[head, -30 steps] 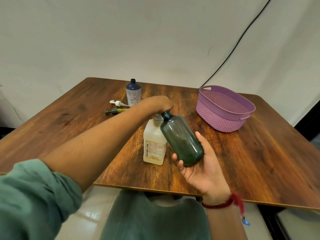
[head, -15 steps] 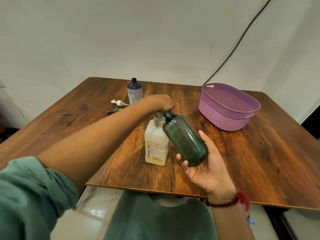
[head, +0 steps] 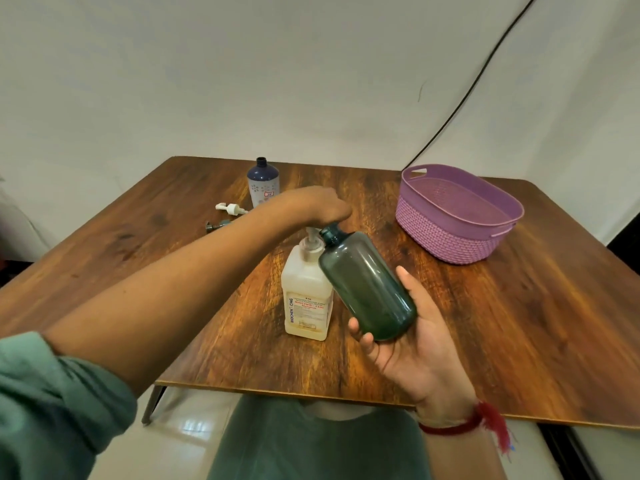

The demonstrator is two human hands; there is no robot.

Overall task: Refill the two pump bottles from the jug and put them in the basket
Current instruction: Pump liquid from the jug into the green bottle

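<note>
A white, square-sided jug with a pump top stands on the wooden table. My left hand rests on top of its pump head, fingers curled down over it. My right hand holds a dark green bottle round its base. The bottle is tilted, with its open neck up against the jug's pump under my left hand. A blue and white bottle stands open at the back. Beside it lie a white pump and a dark pump.
A purple woven-look basket sits at the back right of the table with nothing visible in it. A black cable runs down the pale wall behind. The table's front edge is just below my right wrist.
Both hands keep their hold on the pump and the green bottle. Only my view has drifted slightly.
</note>
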